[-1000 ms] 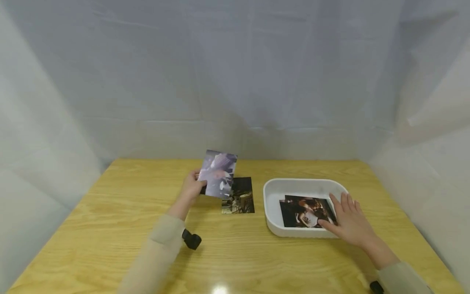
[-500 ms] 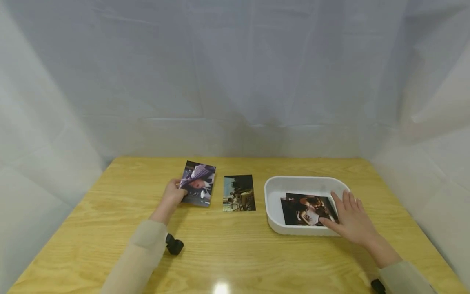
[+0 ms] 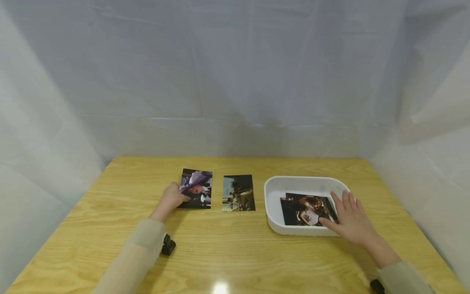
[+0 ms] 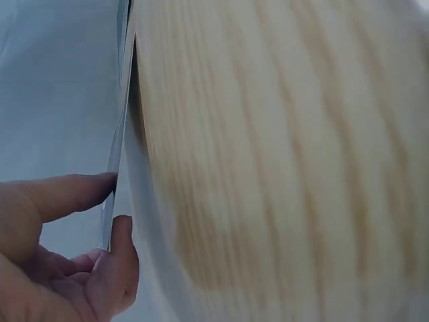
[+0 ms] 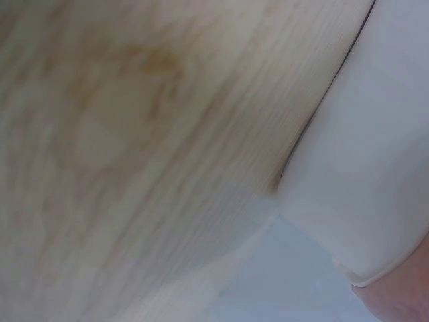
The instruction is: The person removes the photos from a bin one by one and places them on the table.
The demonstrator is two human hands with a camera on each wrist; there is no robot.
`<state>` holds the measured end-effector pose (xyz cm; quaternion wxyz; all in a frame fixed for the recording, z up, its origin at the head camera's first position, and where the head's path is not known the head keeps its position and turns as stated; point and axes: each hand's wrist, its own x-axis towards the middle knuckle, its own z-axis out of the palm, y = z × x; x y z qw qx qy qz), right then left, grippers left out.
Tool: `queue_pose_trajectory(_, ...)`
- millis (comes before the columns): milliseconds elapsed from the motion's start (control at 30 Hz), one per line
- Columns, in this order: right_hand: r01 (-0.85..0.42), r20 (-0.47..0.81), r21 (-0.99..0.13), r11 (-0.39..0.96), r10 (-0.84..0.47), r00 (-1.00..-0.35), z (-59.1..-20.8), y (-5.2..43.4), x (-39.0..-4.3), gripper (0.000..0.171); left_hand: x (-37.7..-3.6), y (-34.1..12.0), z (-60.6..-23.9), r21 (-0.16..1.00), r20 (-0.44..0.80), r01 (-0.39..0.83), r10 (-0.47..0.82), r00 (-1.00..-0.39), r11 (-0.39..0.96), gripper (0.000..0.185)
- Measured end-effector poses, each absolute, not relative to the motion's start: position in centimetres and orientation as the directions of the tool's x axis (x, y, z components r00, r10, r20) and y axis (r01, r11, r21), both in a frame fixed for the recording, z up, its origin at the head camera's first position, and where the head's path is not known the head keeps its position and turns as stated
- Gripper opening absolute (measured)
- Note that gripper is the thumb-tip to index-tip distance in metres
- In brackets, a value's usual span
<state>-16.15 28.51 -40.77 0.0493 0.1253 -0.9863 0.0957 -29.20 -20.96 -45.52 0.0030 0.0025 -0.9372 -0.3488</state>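
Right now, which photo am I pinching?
The leftmost photo, partly purple: your left hand pinches it. The middle photo lies loose, others inside the tray.

Purple-and-black photo [image 3: 197,189], white tub [image 3: 299,230]

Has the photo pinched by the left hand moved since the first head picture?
Yes, leftward. In the head view, the pinched photo overlapped the unmoved tabletop photo; now a strip of table shows between them.
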Motion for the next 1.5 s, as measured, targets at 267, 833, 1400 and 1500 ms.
queue_pose_trajectory(267,-0.253,0.112,-0.178,0.951,-0.236,-0.965,-40.9,28.6,-16.1,0.087,-26.2,-19.3,-41.7,0.57,-0.035,0.005,0.03,-0.999,0.822,0.032)
queue_pose_trajectory(833,-0.243,0.101,-0.204,0.948,-0.227,-0.969,-41.0,28.7,-16.0,0.088,-26.1,-19.0,-41.2,0.44,-0.125,0.0,0.061,-0.99,0.898,0.038)
queue_pose_trajectory(1400,-0.259,0.128,-0.174,0.95,-0.239,-0.962,-41.0,28.8,-16.2,0.086,-26.8,-15.9,-39.8,0.348,-0.05,0.09,0.114,-0.992,0.933,0.035)
queue_pose_trajectory(1500,-0.262,0.126,-0.174,0.949,-0.242,-0.962,-41.1,28.8,-16.2,0.087,-26.7,-13.8,-39.0,0.371,-0.015,0.133,0.149,-0.989,0.919,0.042)
